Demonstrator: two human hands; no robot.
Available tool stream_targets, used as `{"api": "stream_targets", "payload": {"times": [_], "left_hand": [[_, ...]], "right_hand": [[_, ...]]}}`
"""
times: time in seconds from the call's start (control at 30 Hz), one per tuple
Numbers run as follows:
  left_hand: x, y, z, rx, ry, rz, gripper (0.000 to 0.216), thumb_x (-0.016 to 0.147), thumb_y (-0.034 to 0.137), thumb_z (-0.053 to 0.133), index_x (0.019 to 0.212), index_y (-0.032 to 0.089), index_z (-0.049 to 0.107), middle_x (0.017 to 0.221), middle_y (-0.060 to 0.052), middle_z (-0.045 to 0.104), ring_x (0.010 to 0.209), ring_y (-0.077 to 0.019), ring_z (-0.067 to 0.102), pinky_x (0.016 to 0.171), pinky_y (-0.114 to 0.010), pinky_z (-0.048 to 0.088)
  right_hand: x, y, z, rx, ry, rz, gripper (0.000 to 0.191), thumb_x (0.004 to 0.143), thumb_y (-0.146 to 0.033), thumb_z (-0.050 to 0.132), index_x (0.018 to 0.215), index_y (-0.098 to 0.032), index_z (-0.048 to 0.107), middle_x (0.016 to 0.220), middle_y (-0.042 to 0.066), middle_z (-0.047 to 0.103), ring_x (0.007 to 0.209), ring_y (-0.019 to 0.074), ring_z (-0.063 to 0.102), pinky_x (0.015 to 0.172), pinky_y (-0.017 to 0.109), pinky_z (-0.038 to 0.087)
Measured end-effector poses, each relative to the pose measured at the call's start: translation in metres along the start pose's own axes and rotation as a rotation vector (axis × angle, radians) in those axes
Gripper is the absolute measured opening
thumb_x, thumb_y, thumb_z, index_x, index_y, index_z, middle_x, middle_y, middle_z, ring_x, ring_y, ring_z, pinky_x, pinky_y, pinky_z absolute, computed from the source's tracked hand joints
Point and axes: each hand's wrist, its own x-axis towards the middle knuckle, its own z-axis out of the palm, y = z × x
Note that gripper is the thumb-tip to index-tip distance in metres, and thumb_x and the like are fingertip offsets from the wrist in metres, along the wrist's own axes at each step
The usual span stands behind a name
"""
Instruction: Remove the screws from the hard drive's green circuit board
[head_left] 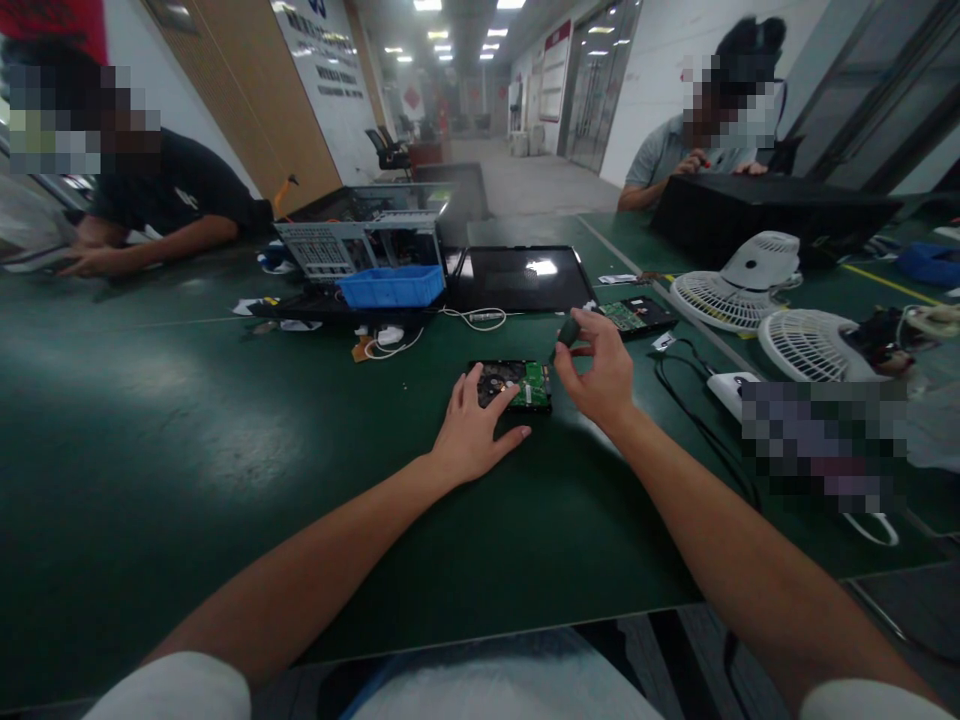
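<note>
A hard drive (536,385), its green circuit board facing up, lies flat on the table in front of me. My left hand (472,430) rests on the drive's left part with fingers spread, and its thumb is off the near edge. At the drive's right end, my right hand (600,365) pinches a screwdriver (568,333) by its dark green handle. The tool points downward beside the drive; whether its tip touches anything I cannot tell. A second hard drive (637,315) with a green board lies just beyond my right hand.
An open computer case (322,250) and a blue bin (394,287) stand at the back, beside a black panel (517,280). White fan parts (810,340), a power strip (724,390) and cables lie right. Two people sit across the green table (225,480), one near a black case (765,215).
</note>
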Motion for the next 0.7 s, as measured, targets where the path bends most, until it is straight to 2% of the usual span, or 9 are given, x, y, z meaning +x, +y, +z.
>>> {"api": "stream_targets", "payload": {"times": [0.2, 0.4, 0.57, 0.7], "left_hand": [[0.0006, -0.0002, 0.0012, 0.009, -0.011, -0.018, 0.066, 0.094, 0.064, 0.06, 0.153, 0.035, 0.05, 0.172, -0.009, 0.005, 0.156, -0.0479, 0.013, 0.121, -0.068, 0.028], [0.0006, -0.0018, 0.005, 0.015, -0.008, -0.026, 0.066, 0.095, 0.064, 0.06, 0.153, 0.036, 0.049, 0.173, -0.009, 0.003, 0.156, -0.0485, 0.013, 0.122, -0.067, 0.026], [0.0001, -0.0022, 0.0046, 0.021, -0.011, -0.021, 0.065, 0.095, 0.062, 0.06, 0.154, 0.036, 0.048, 0.172, -0.009, 0.003, 0.156, -0.0482, 0.011, 0.123, -0.066, 0.026], [0.0003, -0.0007, 0.0025, 0.019, -0.016, -0.027, 0.066, 0.096, 0.062, 0.059, 0.155, 0.036, 0.047, 0.172, -0.009, 0.003, 0.156, -0.0487, 0.012, 0.122, -0.066, 0.027]], "right_hand": [[0.0007, 0.0022, -0.0012, -0.018, 0.031, 0.012, 0.042, 0.091, -0.029, 0.07, 0.13, -0.023, 0.055, 0.123, 0.013, 0.061, 0.095, 0.0231, 0.068, 0.067, 0.036, 0.065], [-0.0005, -0.0014, -0.0026, 0.017, 0.009, 0.042, 0.039, 0.093, -0.028, 0.064, 0.129, -0.024, 0.052, 0.119, 0.011, 0.063, 0.093, 0.0232, 0.07, 0.069, 0.037, 0.065], [-0.002, 0.0001, 0.0002, 0.019, -0.006, 0.101, 0.043, 0.091, -0.03, 0.068, 0.13, -0.026, 0.05, 0.11, 0.007, 0.066, 0.077, 0.0193, 0.07, 0.071, 0.038, 0.064], [-0.001, -0.0012, -0.0006, -0.013, 0.001, 0.093, 0.042, 0.09, -0.035, 0.07, 0.127, -0.027, 0.051, 0.109, 0.006, 0.063, 0.076, 0.0184, 0.068, 0.066, 0.036, 0.063]]}}
